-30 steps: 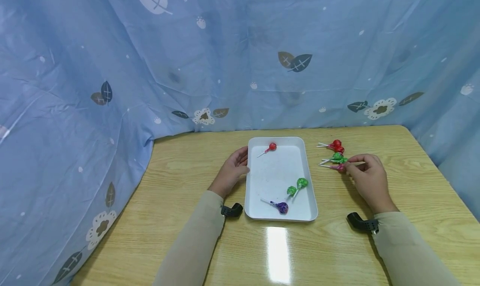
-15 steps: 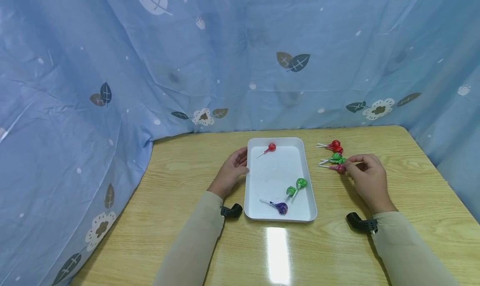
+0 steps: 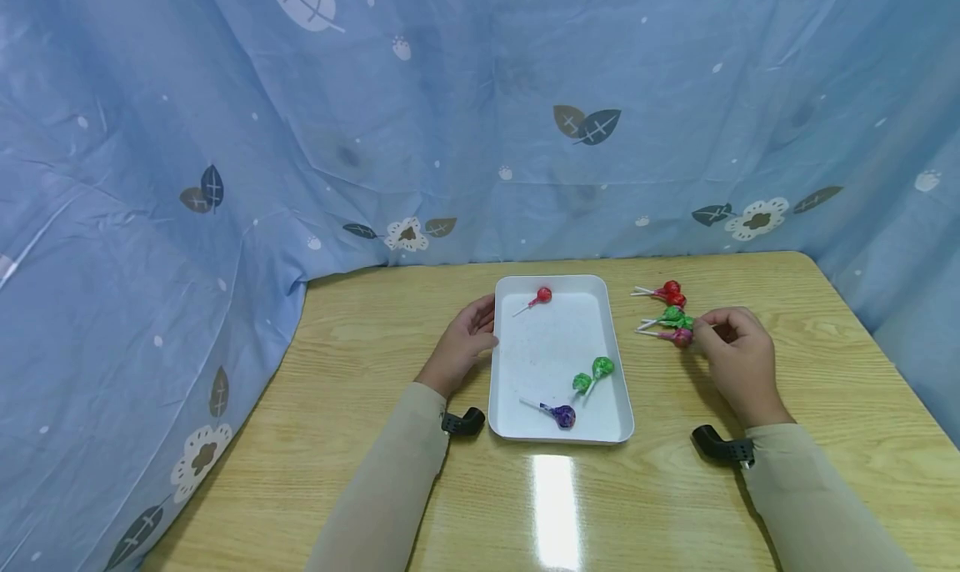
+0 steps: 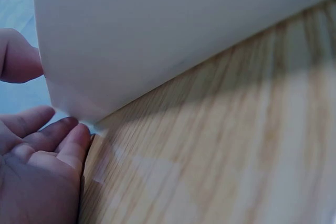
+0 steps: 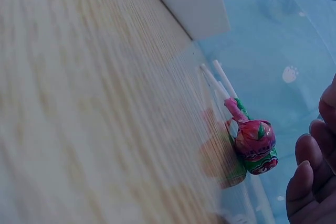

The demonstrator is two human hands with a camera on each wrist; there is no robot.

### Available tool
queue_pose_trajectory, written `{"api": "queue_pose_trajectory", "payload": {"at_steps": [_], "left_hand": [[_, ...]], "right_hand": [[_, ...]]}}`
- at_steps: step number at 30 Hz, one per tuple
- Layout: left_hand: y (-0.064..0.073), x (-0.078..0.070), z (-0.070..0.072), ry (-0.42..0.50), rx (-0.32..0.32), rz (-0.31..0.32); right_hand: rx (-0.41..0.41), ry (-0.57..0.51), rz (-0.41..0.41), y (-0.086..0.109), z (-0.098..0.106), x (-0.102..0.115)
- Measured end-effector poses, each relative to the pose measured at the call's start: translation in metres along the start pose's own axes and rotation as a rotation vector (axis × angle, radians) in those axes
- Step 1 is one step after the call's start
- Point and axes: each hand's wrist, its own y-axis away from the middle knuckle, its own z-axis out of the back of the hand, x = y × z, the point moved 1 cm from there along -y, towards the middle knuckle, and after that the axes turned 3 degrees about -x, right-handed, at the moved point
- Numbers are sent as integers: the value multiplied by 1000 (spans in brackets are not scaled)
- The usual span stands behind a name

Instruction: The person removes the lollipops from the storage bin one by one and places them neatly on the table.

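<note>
My left hand [image 3: 461,343] rests at the left wall of a white tray [image 3: 517,363]. In the left wrist view, a digit [image 4: 21,59] touches the tray's edge and the other fingers lie loosely bent near its corner. My right hand [image 3: 738,359] is beside several lollipops on the table, its fingers loosely curled around nothing. Nearest to it are a pink lollipop [image 3: 681,337] and green lollipops [image 3: 672,314]; the right wrist view shows a gap between the fingers [image 5: 304,182] and the pink lollipop [image 5: 255,139]. Red lollipops [image 3: 671,288] lie just behind.
Inside the tray lie a red lollipop [image 3: 543,293] at the far end, two green lollipops [image 3: 602,367] near the right wall and a purple lollipop [image 3: 564,415] at the near end. A wooden table [image 3: 360,347] bears everything. A blue patterned curtain [image 3: 450,138] hangs behind.
My right hand has shifted very slightly at the lollipops. The left hand, the tray and the lollipops stay in place; the head view itself moved a little.
</note>
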Motion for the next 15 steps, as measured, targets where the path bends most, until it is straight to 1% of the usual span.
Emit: {"api": "queue_pose_trajectory", "payload": {"at_steps": [8, 15], "left_hand": [[1, -1, 0, -2, -8, 11], [1, -2, 0, 3, 7, -13]], "right_hand": [[-5, 24, 32, 0, 0, 0], [-2, 47, 65, 0, -2, -1]]}}
